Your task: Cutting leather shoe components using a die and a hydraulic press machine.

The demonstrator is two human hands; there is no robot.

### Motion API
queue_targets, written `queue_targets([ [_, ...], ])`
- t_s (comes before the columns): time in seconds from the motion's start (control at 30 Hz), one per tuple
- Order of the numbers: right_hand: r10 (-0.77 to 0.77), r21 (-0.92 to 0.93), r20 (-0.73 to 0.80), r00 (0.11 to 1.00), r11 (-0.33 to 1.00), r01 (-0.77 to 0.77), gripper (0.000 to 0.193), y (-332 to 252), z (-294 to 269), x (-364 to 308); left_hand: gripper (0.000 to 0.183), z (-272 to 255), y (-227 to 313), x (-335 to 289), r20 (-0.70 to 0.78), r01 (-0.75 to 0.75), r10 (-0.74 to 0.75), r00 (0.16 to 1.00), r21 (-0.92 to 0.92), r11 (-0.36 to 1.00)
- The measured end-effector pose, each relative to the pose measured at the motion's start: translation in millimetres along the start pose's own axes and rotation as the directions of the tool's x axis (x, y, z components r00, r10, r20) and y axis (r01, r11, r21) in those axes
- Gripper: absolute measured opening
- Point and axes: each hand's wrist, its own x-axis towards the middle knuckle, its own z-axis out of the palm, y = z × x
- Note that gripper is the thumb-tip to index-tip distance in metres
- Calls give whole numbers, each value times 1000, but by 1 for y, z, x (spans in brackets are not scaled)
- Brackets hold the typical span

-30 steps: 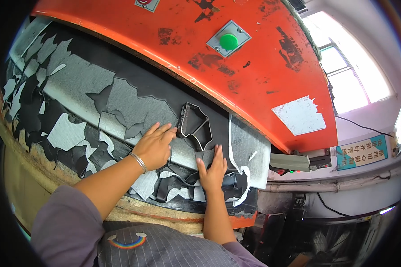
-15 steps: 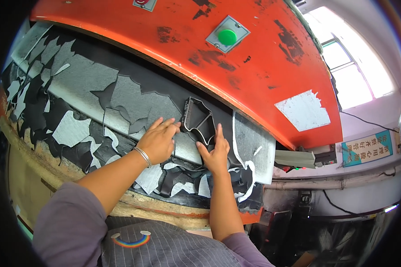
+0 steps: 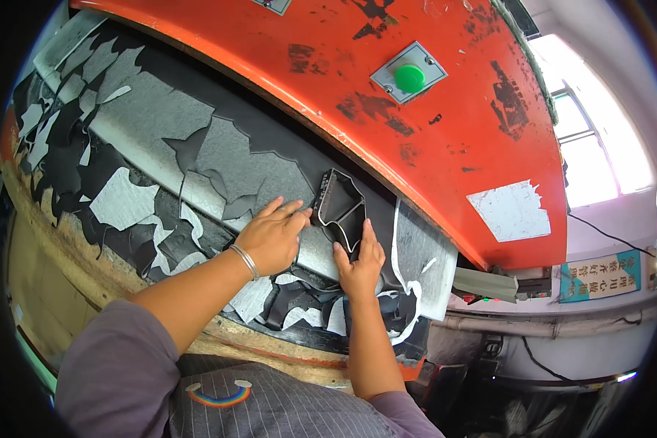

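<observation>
1. Head view, change: right hand (image 3: 360, 270) had been brought up to the lower right edge of the hollow metal die (image 3: 349, 212) since the frame a second earlier. Die and left hand (image 3: 270, 241) were kept at about the same spot on the dark sheet (image 3: 270, 135).
2. Head view, fingers: left fingers were held slightly bent and parted, tips just beside the die's left edge; no grip was seen. Right thumb and fingers were spread about the die's lower end; whether it was clasped or merely touched could not be told.
3. Head view, position: the die was set toward the sheet's right end, in front of the orange press head (image 3: 431, 160). Its green button (image 3: 409, 79) was untouched.
4. Head view, done: earlier cuts were inferred from the jagged sheet edge left of the die and from scraps (image 3: 125, 198) heaped along the front.
5. Head view, left: dark material was seen behind that edge and around the die. Work was judged part-way, with placement in hand; no finished cut was shown beneath the die.
</observation>
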Motion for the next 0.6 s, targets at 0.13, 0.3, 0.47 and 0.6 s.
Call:
queue_targets([
  [0.13,-22,-20,8,1000,1000,22,77,5,-5,5,34,0,4,5,-8,-9,9,1000,41,999],
  [0.3,-28,-27,42,999,999,29,78,0,-7,11,26,-8,7,5,19,33,-33,999,-20,999],
  [0.47,-24,-19,27,999,1000,25,79,-13,-8,7,29,-21,-1,-4,-6,-2,2,1000,-37,999],
  [0.6,36,-32,-1,999,999,-36,90,-50,-22,-8,24,-71,-17,-19,-100,169,-254,962,-512,842],
])
